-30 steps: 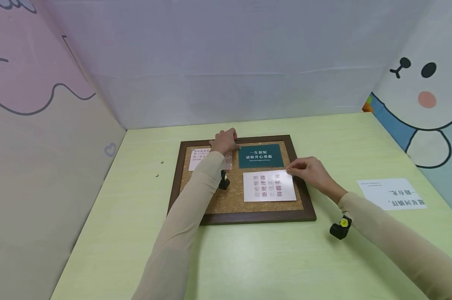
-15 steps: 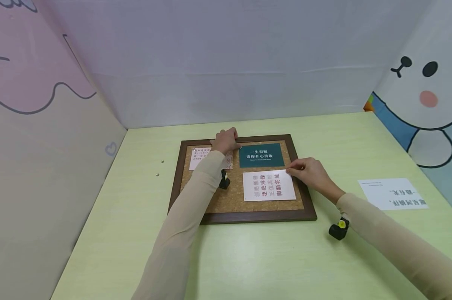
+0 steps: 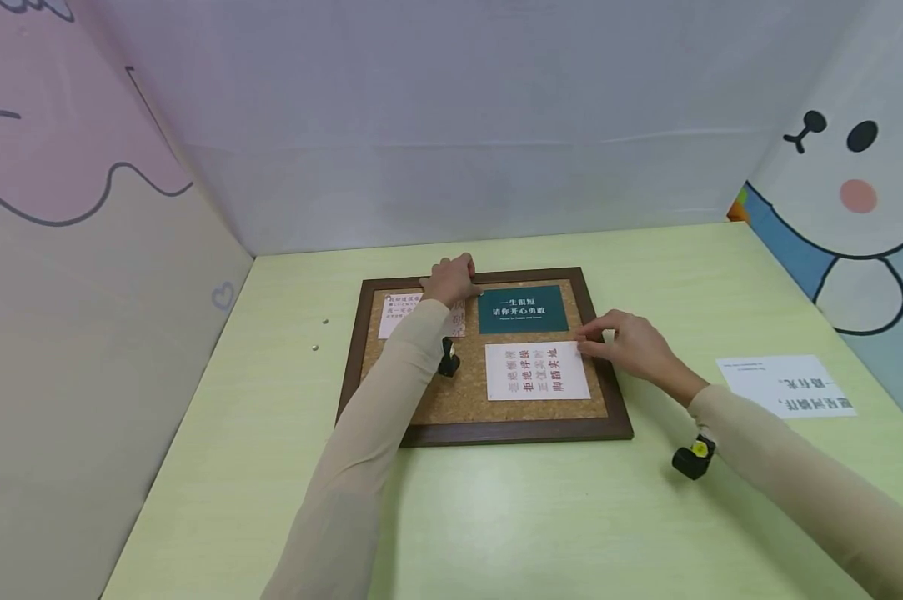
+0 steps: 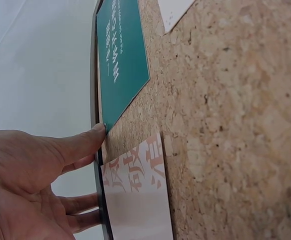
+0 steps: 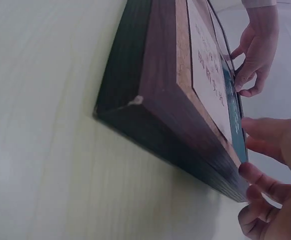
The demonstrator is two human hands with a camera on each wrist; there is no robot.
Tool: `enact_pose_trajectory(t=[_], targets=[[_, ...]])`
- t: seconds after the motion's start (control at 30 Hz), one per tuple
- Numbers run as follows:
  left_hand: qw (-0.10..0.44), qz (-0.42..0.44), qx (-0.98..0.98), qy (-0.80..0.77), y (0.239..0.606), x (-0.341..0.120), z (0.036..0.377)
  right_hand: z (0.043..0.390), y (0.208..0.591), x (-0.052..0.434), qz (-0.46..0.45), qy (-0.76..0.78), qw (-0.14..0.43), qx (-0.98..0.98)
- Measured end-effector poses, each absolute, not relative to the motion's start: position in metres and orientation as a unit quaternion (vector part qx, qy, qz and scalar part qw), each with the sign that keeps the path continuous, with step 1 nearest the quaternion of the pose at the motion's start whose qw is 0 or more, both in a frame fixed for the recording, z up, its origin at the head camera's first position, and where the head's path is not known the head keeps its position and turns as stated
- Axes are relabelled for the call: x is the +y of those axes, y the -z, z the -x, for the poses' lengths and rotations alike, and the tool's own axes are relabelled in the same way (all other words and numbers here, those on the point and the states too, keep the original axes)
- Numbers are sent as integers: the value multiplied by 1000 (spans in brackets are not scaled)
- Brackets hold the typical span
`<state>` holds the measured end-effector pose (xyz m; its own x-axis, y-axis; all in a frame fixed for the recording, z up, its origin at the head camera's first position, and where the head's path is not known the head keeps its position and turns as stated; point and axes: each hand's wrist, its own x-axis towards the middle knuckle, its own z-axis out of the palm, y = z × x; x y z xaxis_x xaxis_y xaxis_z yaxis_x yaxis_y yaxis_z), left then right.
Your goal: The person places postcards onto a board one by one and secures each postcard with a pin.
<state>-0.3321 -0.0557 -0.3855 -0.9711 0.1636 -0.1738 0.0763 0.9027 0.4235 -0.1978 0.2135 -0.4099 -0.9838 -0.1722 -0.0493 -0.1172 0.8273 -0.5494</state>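
Observation:
A corkboard (image 3: 451, 400) with a dark wooden frame lies on the table. My left hand (image 3: 449, 282) grips its far edge, fingers over the outer side of the frame. In the left wrist view, the left thumb (image 4: 88, 142) presses at a corner of the teal card (image 4: 123, 55). Left of the teal card, a pink-lettered card (image 3: 398, 312) is partly covered by that hand and sleeve. My right hand (image 3: 634, 342) hovers at the upper right corner of a white card (image 3: 537, 372) with red lettering, thumb and forefinger parted. No held object shows between them.
Another white card (image 3: 785, 386) lies on the table right of the board. Two small thumbtack-like bits (image 3: 315, 347) sit on the table to its left. Walls (image 3: 451, 183) close off the back and both sides.
My right thumb and forefinger have come apart at the white card's corner, and that hand has shifted slightly right. The left hand stays in place.

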Motion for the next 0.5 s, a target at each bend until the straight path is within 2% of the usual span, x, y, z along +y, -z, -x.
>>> enact_pose_trajectory(t=[0.23,0.5], targets=[[102,-67,968,-220,390,-57,332,185,403,217,118,178,74,974],[107,-64,967,-222,394,-58,330,175,408,214,131,129,100,978]])
